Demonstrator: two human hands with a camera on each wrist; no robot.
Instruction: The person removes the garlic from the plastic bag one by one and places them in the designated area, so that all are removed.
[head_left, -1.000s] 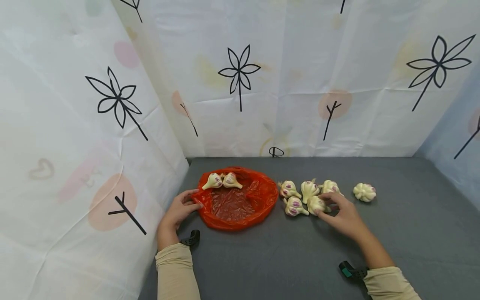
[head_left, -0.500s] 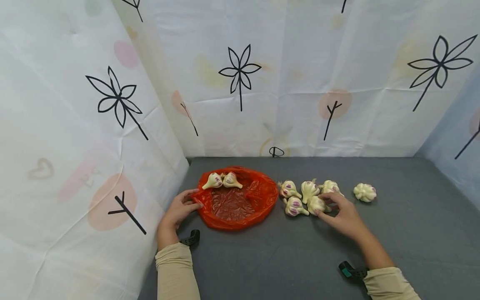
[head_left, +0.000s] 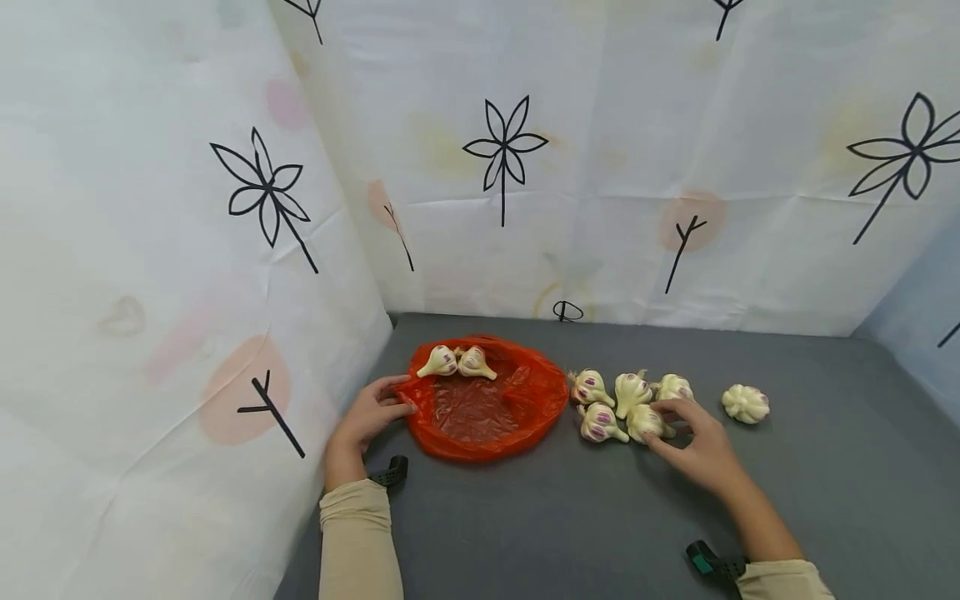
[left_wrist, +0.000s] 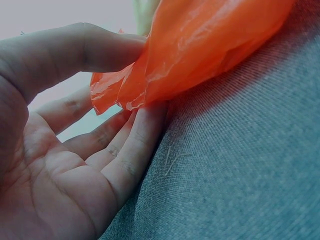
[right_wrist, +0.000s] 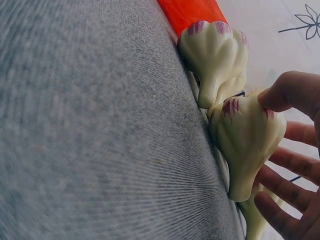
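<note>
The right-hand grip (head_left: 701,450) pinches a garlic bulb (head_left: 643,423), thumb on one side and fingers on the other, over to the right of the red bag (head_left: 465,451). Four other bulbs (head_left: 600,423) cluster around it, the nearest ones just beside the bag's right rim. The left-hand grip (head_left: 367,421) pinches the bag's left edge. Two paired bulbs (head_left: 438,362) lie at the far left of the bag's mouth; a lone bulb (head_left: 746,404) sits on the counter (head_left: 540,517), farthest right of the bag. I'd judge the step as securing one bulb while steadying the bag; the next move calls for a snug pinch, not nudging its neighbours.
</note>
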